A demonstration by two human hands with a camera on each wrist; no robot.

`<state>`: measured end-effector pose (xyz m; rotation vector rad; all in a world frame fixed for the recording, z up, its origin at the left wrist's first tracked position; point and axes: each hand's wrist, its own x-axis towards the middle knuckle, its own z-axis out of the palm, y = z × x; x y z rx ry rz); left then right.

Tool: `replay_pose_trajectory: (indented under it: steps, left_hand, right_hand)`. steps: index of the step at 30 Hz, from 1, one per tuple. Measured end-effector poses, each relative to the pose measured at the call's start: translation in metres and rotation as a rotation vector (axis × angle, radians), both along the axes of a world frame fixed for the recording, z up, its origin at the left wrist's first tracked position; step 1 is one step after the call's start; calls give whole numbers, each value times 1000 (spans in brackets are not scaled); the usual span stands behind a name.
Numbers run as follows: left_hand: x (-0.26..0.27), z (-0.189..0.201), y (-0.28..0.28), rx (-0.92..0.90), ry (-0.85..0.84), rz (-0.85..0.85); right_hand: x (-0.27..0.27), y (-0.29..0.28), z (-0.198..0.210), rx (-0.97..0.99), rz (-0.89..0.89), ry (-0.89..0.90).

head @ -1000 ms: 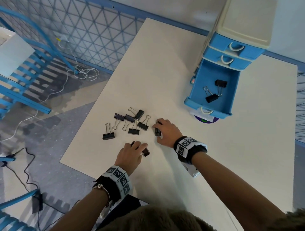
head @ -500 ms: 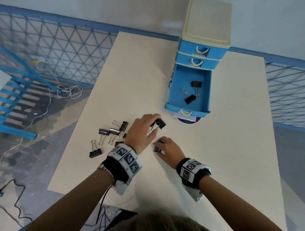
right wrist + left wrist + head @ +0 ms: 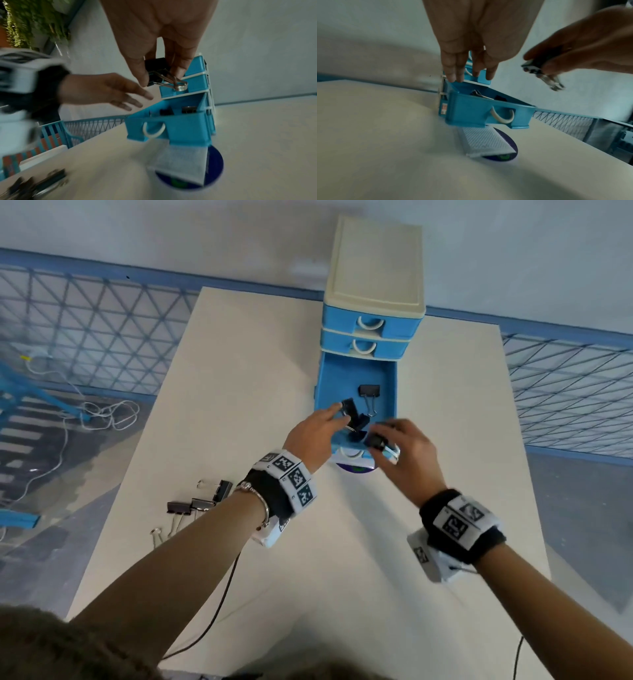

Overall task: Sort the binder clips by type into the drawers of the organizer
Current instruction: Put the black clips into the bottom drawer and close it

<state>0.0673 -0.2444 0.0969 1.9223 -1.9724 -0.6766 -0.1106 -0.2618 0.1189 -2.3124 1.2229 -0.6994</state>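
Left hand [image 3: 313, 433] over open bottom drawer [image 3: 322, 378] of organizer [image 3: 375, 261], fingers straight, gripping nothing, one clip [image 3: 349, 406] mid-air just below fingertips; right hand [image 3: 406, 455] pinching second clip [image 3: 156, 70] above drawer front, two clips [image 3: 369, 390] inside, rest of pile [image 3: 191, 505] on table [image 3: 239, 354].

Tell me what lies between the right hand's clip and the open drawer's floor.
Only air: in the right wrist view the right hand pinches a black binder clip above the open drawer; other clips lie inside.
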Motion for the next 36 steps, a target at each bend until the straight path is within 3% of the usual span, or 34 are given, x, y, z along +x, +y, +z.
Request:
replay_pose_trajectory:
  steps: [5, 8, 12, 16, 23, 27, 32, 36]
  left_hand:
    - [24, -21, 69, -119, 142, 124]
    - [45, -39, 120, -56, 150, 223]
    - [70, -53, 179, 4, 133, 412]
    - [95, -63, 223, 37, 53, 532]
    - [128, -71, 270, 223, -81, 724]
    - [136, -73, 276, 264, -66, 719]
    - [137, -75, 269, 307, -118, 597]
    - [135, -78, 262, 350, -171, 524]
  right_hand:
    - [33, -52, -9, 110, -39, 125]
    - [48, -57, -18, 154, -56, 154]
    - [67, -30, -28, 146, -33, 83]
    - [89, 12, -38, 48, 133, 13]
    - [137, 86, -61, 203, 424, 169]
    - [154, 112, -77, 270, 494, 298]
    - [169, 132, -90, 264, 526, 526]
    - [178, 146, -99, 202, 500, 541]
